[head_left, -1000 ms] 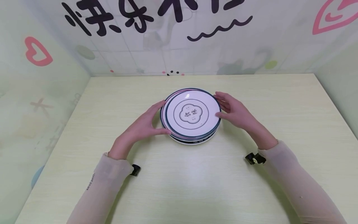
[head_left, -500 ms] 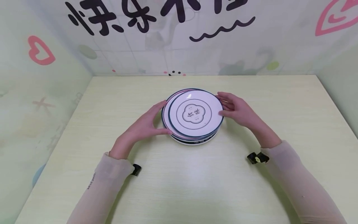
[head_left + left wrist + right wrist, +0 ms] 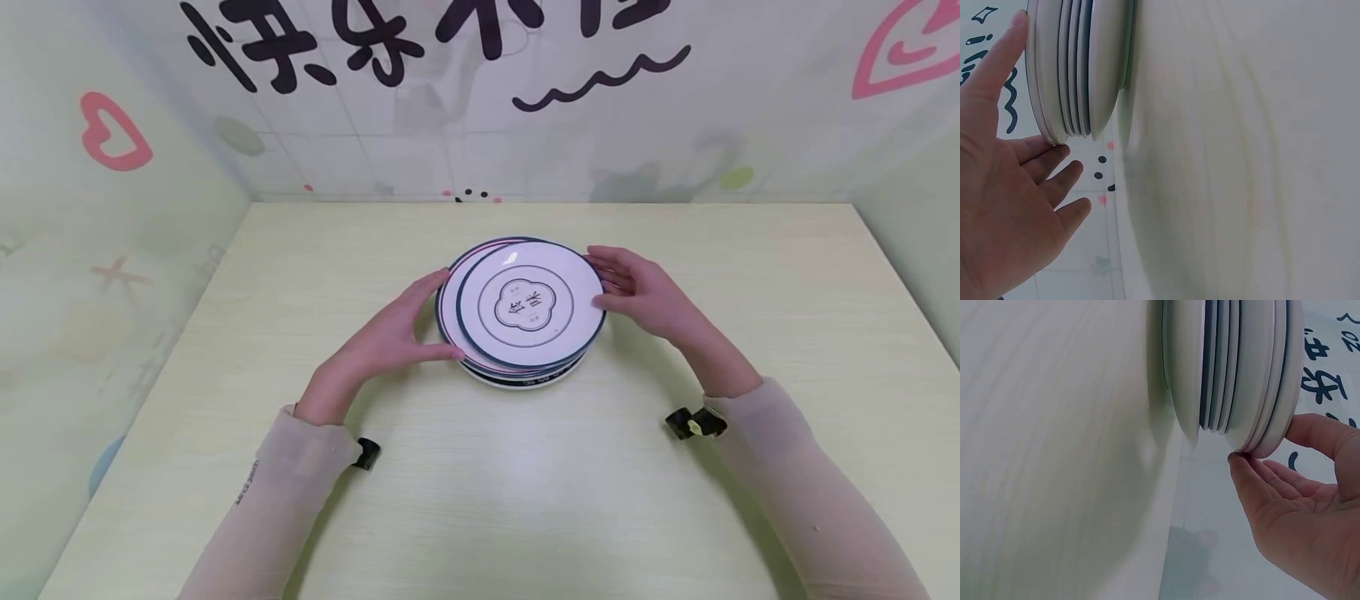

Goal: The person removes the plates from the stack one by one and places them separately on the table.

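My right hand pinches the rim of the top plate at three o'clock, thumb on the upper side, fingers beneath the edge at about two o'clock. My left hand grips nothing; its thumb and fingers are spread loosely against the plate stack at nine o'clock, index finger near ten, thumb near eight. So the stack lies between my hands, and the top plate sits off-centre toward three o'clock, baring a crescent of the pink-lined plate at nine. The top plate is round, glossy and white, edged in dark teal, with a thin inner ring around a four-lobed emblem holding black characters; light glints off it near eleven. From the side, the stack shows pale walls and dark rim lines. A black-banded plate peeks out below at six o'clock, over the pale wood-grained table.
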The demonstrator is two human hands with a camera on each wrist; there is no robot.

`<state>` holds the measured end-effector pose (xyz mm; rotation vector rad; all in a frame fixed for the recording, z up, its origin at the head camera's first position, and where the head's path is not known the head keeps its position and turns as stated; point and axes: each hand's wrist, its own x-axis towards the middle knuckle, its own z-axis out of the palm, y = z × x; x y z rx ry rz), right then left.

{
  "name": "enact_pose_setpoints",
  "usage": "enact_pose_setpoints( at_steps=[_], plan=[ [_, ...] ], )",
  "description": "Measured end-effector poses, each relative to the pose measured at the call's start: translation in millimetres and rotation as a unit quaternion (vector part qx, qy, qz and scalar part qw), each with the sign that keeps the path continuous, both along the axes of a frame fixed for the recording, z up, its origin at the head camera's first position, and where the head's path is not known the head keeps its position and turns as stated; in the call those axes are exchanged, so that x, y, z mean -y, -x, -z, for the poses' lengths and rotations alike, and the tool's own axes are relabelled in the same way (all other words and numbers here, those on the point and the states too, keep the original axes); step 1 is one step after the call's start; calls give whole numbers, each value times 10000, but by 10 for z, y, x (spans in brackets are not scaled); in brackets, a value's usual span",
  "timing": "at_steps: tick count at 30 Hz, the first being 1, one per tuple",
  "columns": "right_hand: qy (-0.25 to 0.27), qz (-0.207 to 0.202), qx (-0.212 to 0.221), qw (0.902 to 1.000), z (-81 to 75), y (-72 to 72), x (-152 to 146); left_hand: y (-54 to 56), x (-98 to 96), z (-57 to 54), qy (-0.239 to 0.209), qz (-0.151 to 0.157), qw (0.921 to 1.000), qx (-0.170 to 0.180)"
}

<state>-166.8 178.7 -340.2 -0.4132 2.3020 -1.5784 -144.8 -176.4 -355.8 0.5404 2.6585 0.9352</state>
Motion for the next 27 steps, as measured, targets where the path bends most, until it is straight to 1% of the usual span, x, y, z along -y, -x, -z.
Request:
enact_pose_setpoints(
  at_steps=[15, 22, 27],
  plan=[
    [132, 136, 86, 9998, -32, -48, -44, 1, -6, -11, 13, -2, 10000, 41],
    [88, 176, 47, 9998, -27, -58, -47, 12, 4, 7, 19, 26, 10000, 14],
    [130, 174, 24, 9998, -25, -64, -46, 9, 6, 1, 14, 18, 10000, 3]
  ],
)
